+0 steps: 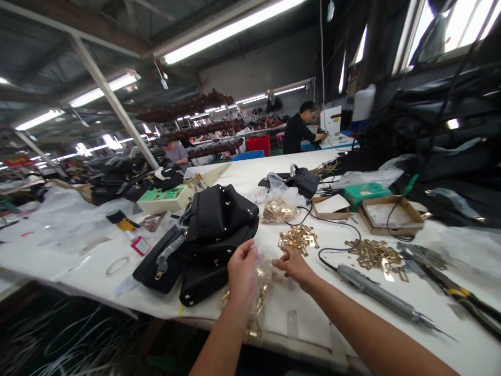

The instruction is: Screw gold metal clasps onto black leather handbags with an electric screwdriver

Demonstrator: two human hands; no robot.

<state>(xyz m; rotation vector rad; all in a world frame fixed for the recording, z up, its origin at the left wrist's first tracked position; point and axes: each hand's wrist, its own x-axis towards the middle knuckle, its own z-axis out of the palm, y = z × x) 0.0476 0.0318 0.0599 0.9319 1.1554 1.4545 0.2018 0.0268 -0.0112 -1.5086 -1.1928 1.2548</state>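
A clear plastic bag (261,284) of small gold metal fittings lies crumpled at the white table's near edge, beside the black handbags; it looks open-topped, though blur hides detail.

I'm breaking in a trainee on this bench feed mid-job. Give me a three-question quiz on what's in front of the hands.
1. True or false: both hands are on the clear plastic bag of gold fittings.
2. What lies just beyond the left hand? A) black handbags B) a red crate C) a white jug
3. Name the cabled tool lying near the right hand.

Key: 1 true. 2 A. 3 the grey electric screwdriver, lying on the white table near loose gold fittings.
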